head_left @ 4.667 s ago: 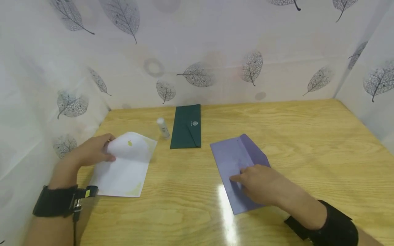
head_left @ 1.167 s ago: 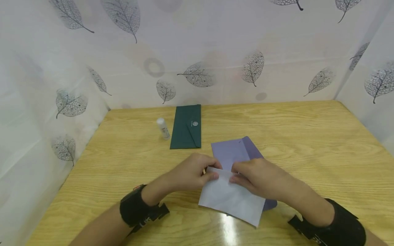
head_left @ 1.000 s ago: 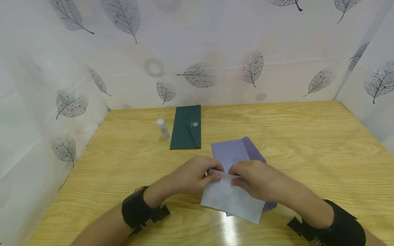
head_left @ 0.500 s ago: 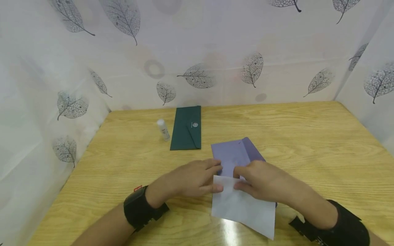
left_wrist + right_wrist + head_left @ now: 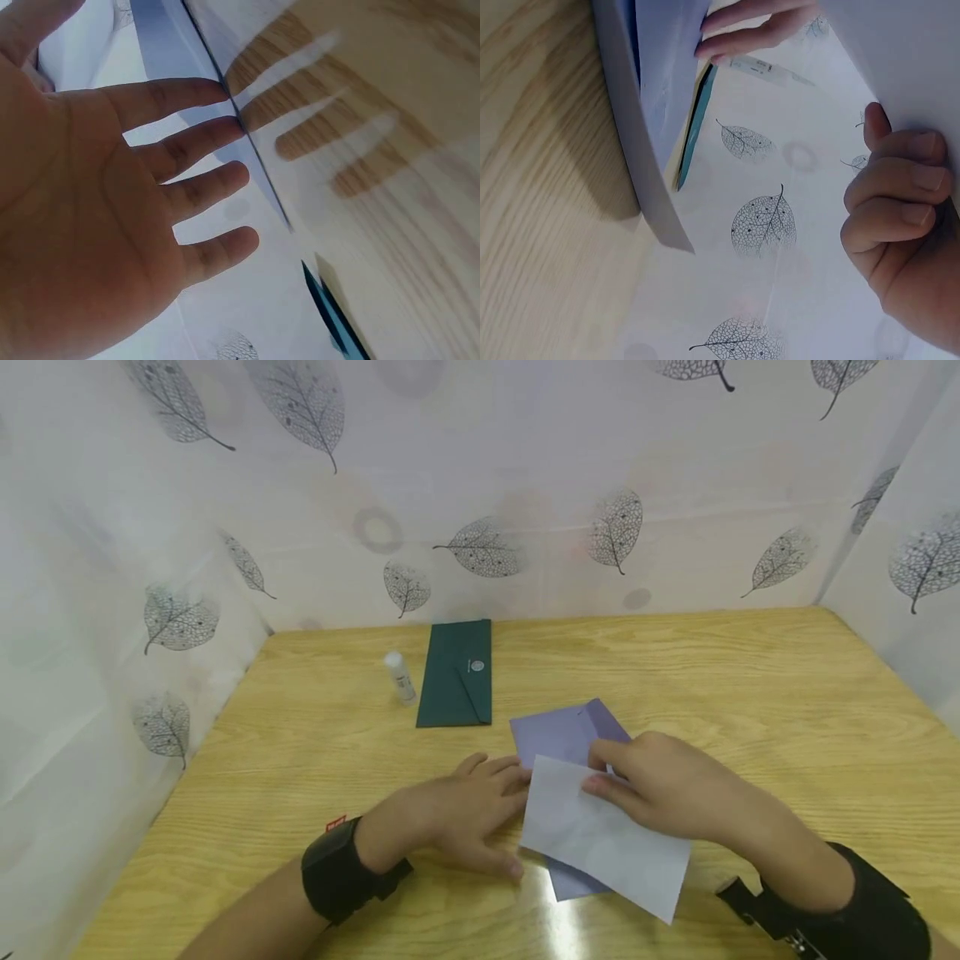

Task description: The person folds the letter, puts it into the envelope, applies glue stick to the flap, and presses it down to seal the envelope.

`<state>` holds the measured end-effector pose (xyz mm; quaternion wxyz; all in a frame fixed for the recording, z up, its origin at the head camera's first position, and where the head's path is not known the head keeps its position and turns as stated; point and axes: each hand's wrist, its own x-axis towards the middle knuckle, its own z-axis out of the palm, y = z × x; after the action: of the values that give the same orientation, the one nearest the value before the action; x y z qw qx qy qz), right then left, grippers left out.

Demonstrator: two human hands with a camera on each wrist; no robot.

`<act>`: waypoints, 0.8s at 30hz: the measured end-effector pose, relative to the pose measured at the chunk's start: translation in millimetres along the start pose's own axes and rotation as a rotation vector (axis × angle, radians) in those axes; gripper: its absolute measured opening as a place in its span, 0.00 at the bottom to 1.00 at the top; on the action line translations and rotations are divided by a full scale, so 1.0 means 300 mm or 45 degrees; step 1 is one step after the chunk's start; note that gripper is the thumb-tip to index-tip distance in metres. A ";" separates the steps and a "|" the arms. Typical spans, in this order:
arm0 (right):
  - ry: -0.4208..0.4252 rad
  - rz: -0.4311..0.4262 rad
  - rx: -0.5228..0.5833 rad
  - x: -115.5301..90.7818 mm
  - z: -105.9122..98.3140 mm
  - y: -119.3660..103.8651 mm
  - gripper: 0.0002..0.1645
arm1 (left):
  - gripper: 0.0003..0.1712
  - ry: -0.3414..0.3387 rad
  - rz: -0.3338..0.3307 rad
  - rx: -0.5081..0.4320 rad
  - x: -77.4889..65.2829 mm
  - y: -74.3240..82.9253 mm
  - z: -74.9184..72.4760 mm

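Observation:
My right hand (image 5: 675, 789) pinches a folded sheet of white paper (image 5: 600, 843) between thumb and fingers near its upper edge. The paper is held over a purple envelope (image 5: 555, 739) lying on the table, its flap spread out to the right. In the right wrist view the fingers (image 5: 904, 176) curl against the paper (image 5: 907, 60), with the envelope (image 5: 664, 90) beyond. My left hand (image 5: 468, 814) lies with straight, spread fingers, its fingertips at the envelope's left edge. The left wrist view shows its palm (image 5: 90, 202) holding nothing.
A dark green envelope (image 5: 453, 677) lies toward the back of the wooden table (image 5: 735, 693). Just left of it is a small white capped tube (image 5: 400, 678), like a glue stick. A leaf-patterned curtain (image 5: 540, 468) encloses the back and sides.
The left hand brought the paper from the left to the purple envelope, where both hands held it. The left hand has since let go and spread its fingers; the right hand has raised the paper slightly.

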<state>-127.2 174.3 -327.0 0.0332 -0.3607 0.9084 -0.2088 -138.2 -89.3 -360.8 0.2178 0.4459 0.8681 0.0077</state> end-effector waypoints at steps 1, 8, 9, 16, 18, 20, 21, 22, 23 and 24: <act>0.029 0.005 -0.008 0.000 -0.003 0.000 0.10 | 0.52 -0.001 0.008 0.011 -0.002 0.004 0.000; 0.109 0.054 -0.035 0.004 -0.020 0.007 0.14 | 0.48 0.011 0.053 0.051 -0.008 0.033 0.000; 0.115 0.058 -0.044 0.003 -0.023 0.009 0.14 | 0.47 0.020 0.055 0.069 -0.008 0.038 0.000; 0.283 0.028 -0.091 -0.009 -0.038 0.024 0.09 | 0.27 0.083 0.022 0.221 -0.010 0.094 -0.006; 0.341 0.017 -0.106 -0.010 -0.041 0.025 0.08 | 0.25 0.091 0.023 0.287 -0.014 0.112 -0.006; 0.380 0.019 -0.117 -0.011 -0.042 0.027 0.06 | 0.25 0.100 0.026 0.347 -0.018 0.132 -0.003; 0.398 0.014 -0.121 -0.011 -0.042 0.029 0.06 | 0.25 0.102 0.021 0.355 -0.021 0.141 -0.002; 0.410 0.010 -0.122 -0.012 -0.042 0.031 0.05 | 0.25 0.105 0.024 0.362 -0.024 0.149 0.000; 0.417 0.007 -0.121 -0.011 -0.041 0.032 0.05 | 0.25 0.105 0.024 0.359 -0.026 0.157 0.003; 0.431 -0.004 -0.121 -0.011 -0.040 0.034 0.04 | 0.24 0.101 0.013 0.333 -0.028 0.166 0.005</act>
<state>-133.9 187.4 -320.5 -0.1377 -0.3229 0.9093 -0.2235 -95.0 -66.1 -348.7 0.1234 0.4742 0.8674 -0.0868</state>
